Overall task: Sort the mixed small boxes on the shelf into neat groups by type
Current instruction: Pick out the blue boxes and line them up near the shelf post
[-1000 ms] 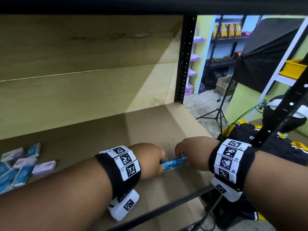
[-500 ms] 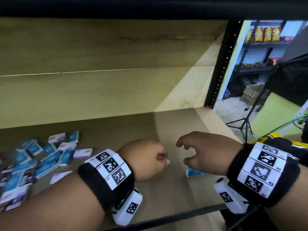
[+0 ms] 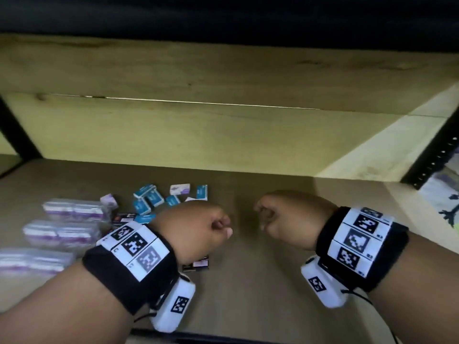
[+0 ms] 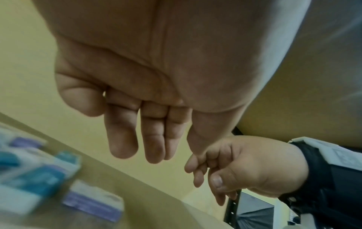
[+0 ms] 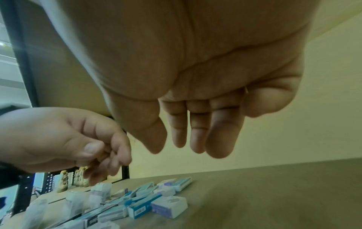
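A jumble of small boxes lies on the shelf board (image 3: 273, 281), left of centre: blue-and-white ones (image 3: 149, 197) mixed with purple-and-white ones (image 3: 180, 189). My left hand (image 3: 218, 227) hovers just right of the pile, partly covering it, with a dark box (image 3: 196, 264) showing below it. My right hand (image 3: 265, 219) hangs beside it over bare board. Both hold nothing. In the wrist views the left hand's fingers (image 4: 121, 139) and the right hand's fingers (image 5: 197, 136) hang loose. The right wrist view shows a purple box (image 5: 169, 206) and a blue box (image 5: 137, 209) nearest.
Three clear-wrapped packs of purple-and-white boxes (image 3: 74, 212) lie in a row at the far left. A wooden back panel (image 3: 198, 135) closes the shelf. Black uprights stand at the right (image 3: 437, 157) and left (image 3: 17, 135). The upper shelf hangs close overhead.
A second ago both hands held a blue box at the shelf's right end. They set it down there and let go. Hands and view have since swung left to the pile.
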